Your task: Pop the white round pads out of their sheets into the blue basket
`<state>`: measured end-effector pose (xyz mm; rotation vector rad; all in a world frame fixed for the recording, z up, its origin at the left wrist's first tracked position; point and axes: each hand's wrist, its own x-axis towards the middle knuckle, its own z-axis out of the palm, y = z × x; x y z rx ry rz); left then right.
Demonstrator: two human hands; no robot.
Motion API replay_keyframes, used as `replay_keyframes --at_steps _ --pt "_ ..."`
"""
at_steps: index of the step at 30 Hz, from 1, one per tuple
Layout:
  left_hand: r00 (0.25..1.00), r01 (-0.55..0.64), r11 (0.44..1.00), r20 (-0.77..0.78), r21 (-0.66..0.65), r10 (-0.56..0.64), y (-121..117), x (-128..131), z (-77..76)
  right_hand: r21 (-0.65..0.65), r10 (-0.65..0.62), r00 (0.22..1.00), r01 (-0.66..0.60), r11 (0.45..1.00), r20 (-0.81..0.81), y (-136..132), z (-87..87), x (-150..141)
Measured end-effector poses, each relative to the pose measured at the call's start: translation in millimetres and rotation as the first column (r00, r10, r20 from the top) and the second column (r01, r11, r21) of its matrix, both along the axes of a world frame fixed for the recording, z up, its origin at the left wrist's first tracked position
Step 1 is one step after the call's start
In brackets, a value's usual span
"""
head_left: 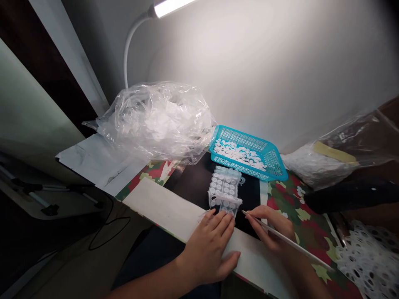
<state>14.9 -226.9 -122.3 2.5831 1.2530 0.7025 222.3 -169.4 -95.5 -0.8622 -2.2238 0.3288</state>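
"Starting from the left, what is on the surface?"

"A white sheet [90, 160], jutting past the edge. Behind it rises the bent neck of a lit lamp [126, 54], and beside that sits a large clear bag [156, 120] stuffed with whitish material."

"And nearer the person?"

"A long pale strip [156, 201] runs along the near edge, with a black mat [190, 180] just beyond it."

"Where is the left hand [210, 238]?"

"Palm down over the strip, its fingertips resting on the near end of a translucent moulded sheet [225, 182]. That grip is loose: the thumb stands apart from the fingers, clamped on nothing that I can see."

"Tell me about the moulded sheet."

"It lies on the mat, studded with rows of round cups, and a whitish ridge crosses it. Just behind stands a blue basket [276, 166], partly filled with small white round pieces [240, 153]."

"The right hand [274, 226]?"

"Its grip is clamped on a thin white stick [299, 246], thumb and finger pinched near the tip. The tip points at the moulded sheet's right edge; I cannot tell whether they touch."

"Farther right?"

"A leafy red-and-green covering [307, 220], a clear bag of white pieces [305, 164] with a yellow strip [335, 152], a dark object [352, 195], and a heap of translucent holed pieces [370, 257]."
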Motion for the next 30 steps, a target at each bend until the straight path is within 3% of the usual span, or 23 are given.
replay_keyframes --at_steps 4,7,12,19,22,30 --pt "1.0 -0.006 1.0 -0.017 0.017 0.006 0 0 -1.2 -0.047 0.131 0.991 -0.13 0.99 0.008 2 -4.8 2" --pt "1.0 -0.01 1.0 -0.021 0.027 0.011 0 -1 -0.9 -0.011 0.189 0.98 -0.189 0.982 0.067 7 -8.8 0" --pt "1.0 -0.005 0.999 -0.018 0.047 0.006 0 0 -0.1 0.067 0.216 0.96 -0.231 0.971 0.179 12 -7.1 -2" --pt "1.0 0.002 0.999 -0.013 0.039 -0.001 0 0 0.6 0.139 0.216 0.952 -0.249 0.958 0.217 14 -5.4 -4" --pt "1.0 0.002 1.0 -0.008 0.02 -0.002 0 1 -0.6 0.188 0.176 0.948 -0.23 0.955 0.265 13 -6.7 -6" --pt "1.0 0.01 0.998 0.016 -0.067 -0.009 1 1 -5.7 0.436 -0.119 0.92 -0.061 0.898 0.374 8 -5.8 -21"
